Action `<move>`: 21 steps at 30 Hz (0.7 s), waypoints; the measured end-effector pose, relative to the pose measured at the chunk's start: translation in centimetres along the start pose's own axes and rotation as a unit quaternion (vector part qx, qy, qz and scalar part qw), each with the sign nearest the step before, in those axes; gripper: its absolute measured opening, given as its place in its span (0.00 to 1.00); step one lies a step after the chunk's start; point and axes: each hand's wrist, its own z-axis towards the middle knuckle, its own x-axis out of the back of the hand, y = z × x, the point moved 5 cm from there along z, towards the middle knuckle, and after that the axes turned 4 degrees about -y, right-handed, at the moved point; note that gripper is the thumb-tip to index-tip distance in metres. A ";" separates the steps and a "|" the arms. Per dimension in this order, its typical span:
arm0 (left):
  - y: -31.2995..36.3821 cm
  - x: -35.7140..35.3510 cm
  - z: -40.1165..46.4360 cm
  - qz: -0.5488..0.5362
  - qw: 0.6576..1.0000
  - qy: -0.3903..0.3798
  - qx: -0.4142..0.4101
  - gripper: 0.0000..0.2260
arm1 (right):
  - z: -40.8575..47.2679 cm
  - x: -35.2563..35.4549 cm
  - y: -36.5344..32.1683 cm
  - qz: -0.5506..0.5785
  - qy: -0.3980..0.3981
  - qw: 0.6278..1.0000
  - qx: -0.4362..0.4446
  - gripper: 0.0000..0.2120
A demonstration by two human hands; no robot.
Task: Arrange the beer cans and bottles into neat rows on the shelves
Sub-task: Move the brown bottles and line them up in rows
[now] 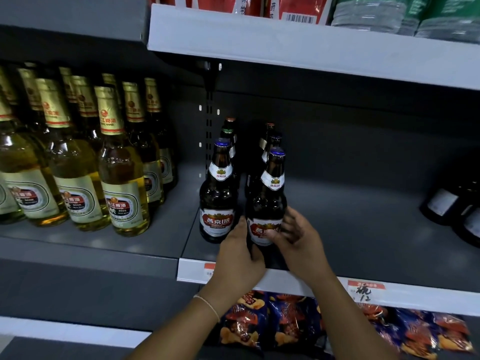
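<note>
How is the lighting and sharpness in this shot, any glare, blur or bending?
Head view: dim overall, the shelf back in deep shadow; bright glints on the pale bottles; the right hand is motion-blurred beside the sharper brown bottle, the left hand crisper; wide-angle bending curves the upper shelf edge.

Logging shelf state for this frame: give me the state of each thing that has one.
Front right brown bottle: upright at shelf edge, capped, held between both hands.
Front left brown bottle: upright, capped, label forward, untouched.
Rear brown bottles: upright in two rows behind the front pair.
Pale beer bottles: upright, capped, rowed.
Left hand: grips the bottle's base.
Right hand: fingers curled on its label.
</note>
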 end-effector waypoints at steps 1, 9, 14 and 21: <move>0.0 0.0 -0.1 -0.007 1.000 0.002 -0.001 0.28 | 0.0 -0.1 0.1 0.003 0.003 1.000 -0.001 0.28; 0.1 0.1 -0.2 -0.028 1.000 0.011 -0.009 0.29 | 0.1 -0.7 0.3 -0.008 0.002 1.000 0.001 0.29; 0.6 0.4 -0.1 -0.034 0.999 0.011 -0.036 0.28 | 0.1 -0.7 0.3 -0.008 0.000 1.000 0.009 0.27; 0.3 0.0 -0.1 -0.015 1.000 -0.003 -0.005 0.30 | -0.1 -0.7 0.3 -0.019 -0.005 1.000 0.017 0.28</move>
